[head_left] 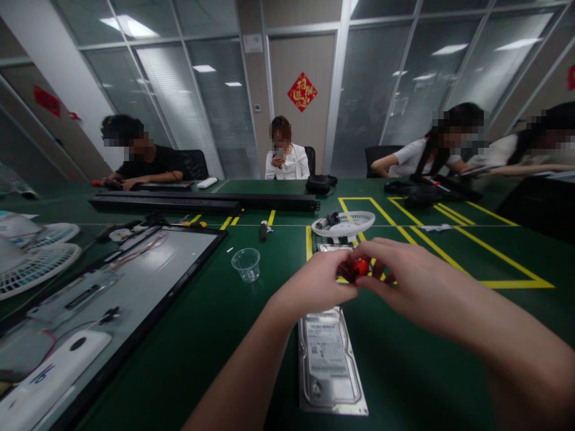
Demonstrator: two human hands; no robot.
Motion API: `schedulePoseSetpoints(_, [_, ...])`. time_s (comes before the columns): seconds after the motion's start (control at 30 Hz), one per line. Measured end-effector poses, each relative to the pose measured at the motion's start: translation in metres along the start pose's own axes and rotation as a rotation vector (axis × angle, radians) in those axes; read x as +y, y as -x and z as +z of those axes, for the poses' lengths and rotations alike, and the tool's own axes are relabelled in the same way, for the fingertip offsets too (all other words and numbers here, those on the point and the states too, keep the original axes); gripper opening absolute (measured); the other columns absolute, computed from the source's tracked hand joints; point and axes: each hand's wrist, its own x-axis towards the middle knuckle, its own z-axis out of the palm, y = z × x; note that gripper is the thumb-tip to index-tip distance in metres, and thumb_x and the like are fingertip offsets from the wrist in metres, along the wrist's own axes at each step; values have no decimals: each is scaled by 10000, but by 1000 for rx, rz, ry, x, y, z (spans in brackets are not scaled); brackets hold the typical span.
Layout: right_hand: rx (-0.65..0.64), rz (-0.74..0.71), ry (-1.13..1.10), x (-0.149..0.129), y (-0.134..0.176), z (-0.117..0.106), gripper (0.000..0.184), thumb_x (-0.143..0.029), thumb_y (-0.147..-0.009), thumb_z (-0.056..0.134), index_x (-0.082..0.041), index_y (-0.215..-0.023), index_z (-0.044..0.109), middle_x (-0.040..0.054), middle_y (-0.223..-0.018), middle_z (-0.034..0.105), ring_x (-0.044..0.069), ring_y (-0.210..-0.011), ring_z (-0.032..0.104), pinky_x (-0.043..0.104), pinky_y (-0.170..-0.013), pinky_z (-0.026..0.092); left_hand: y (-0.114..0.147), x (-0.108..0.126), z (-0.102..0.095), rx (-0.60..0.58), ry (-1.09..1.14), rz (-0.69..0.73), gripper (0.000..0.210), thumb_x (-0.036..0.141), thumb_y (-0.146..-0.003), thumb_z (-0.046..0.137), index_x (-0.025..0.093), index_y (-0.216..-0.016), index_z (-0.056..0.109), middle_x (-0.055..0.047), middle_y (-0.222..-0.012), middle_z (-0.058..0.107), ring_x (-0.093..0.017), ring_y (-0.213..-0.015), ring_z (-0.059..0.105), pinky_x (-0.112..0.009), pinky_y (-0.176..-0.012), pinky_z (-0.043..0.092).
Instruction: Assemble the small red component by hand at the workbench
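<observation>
My left hand (327,276) and my right hand (398,263) meet above the table, both with curled fingers around a small red-and-black object (360,269). Most of it is hidden by the fingers, so its kind cannot be told. Just below my hands, a silver hard drive (330,359) lies flat, its label facing up. Part of another silver metal piece (335,247) shows behind my left hand. Left of my hands stands a clear plastic cup (246,265).
A dismantled screen panel (179,251) with loose wires covers the left side, near white fan grilles (42,263). A white round grille (344,225) sits beyond my hands. Long black bars (202,202) lie across the green table (269,371). Several people sit opposite.
</observation>
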Motion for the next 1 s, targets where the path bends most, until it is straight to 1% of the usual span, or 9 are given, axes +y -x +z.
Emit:
schedulePoseSetpoints(0.1, [-3,-33,4,0,-1,0,330,-73,-957,619,-251,-1185,777,78,-1158,802,269,-1019,757,399,-870,552,1,0,1,30,28,1,386,102,-822,736,157,-1203,697,-104,-1190,783,-239,-1080,743,-354,-945,575])
schedulePoseSetpoints(0.2, [-32,68,58,-2,-3,0,133,-235,-987,686,-226,-1077,784,89,-999,806,288,-871,750,386,-703,524,1,0,1,10,-2,-12,324,172,-800,808,163,-1104,697,-90,-1112,781,-239,-1015,734,-347,-879,569])
schedulePoseSetpoints(0.3, [-46,150,99,-3,-3,-1,168,-381,-972,749,-225,-1027,778,85,-918,791,293,-789,727,376,-620,473,-1,-1,0,-29,0,-37,213,200,-822,796,158,-1004,692,-81,-1035,780,-229,-938,730,-330,-805,558])
schedulePoseSetpoints(0.4, [-9,60,44,-2,-1,-1,133,-253,-965,739,-244,-1095,767,70,-1019,793,276,-883,736,370,-710,506,-1,-1,1,-26,14,-16,218,158,-857,741,146,-1072,708,-99,-1105,792,-229,-987,744,-341,-865,572])
schedulePoseSetpoints(0.53, [15,-33,2,0,-2,2,267,-66,-953,639,-246,-1109,761,65,-1098,789,248,-957,737,359,-809,521,0,-3,1,26,29,8,337,133,-841,747,148,-1174,701,-100,-1160,786,-233,-1046,750,-347,-918,578])
schedulePoseSetpoints(0.63, [0,63,55,0,-4,3,57,-231,-979,705,-226,-1001,758,72,-930,780,257,-807,717,347,-657,473,0,-3,1,30,-8,4,323,205,-816,821,157,-1114,707,-90,-1113,784,-246,-1022,740,-351,-882,575])
schedulePoseSetpoints(0.77, [-2,121,75,-1,-4,2,142,-371,-952,766,-232,-983,756,67,-878,772,266,-760,704,351,-614,445,-1,-1,0,-16,8,-9,194,192,-846,782,151,-1020,707,-85,-1054,785,-232,-967,736,-331,-837,566])
schedulePoseSetpoints(0.93, [13,-30,-13,-1,-1,1,253,-97,-947,656,-250,-1120,759,59,-1091,792,247,-948,739,371,-819,526,0,0,0,16,-5,5,287,129,-849,728,150,-1136,715,-87,-1104,783,-229,-992,733,-337,-865,562])
schedulePoseSetpoints(1.0, [17,-14,13,0,-2,1,207,-97,-950,651,-236,-1058,759,63,-1028,794,249,-908,738,363,-772,518,0,-1,0,32,-6,0,340,173,-835,781,156,-1166,710,-88,-1119,778,-238,-1009,731,-344,-863,561])
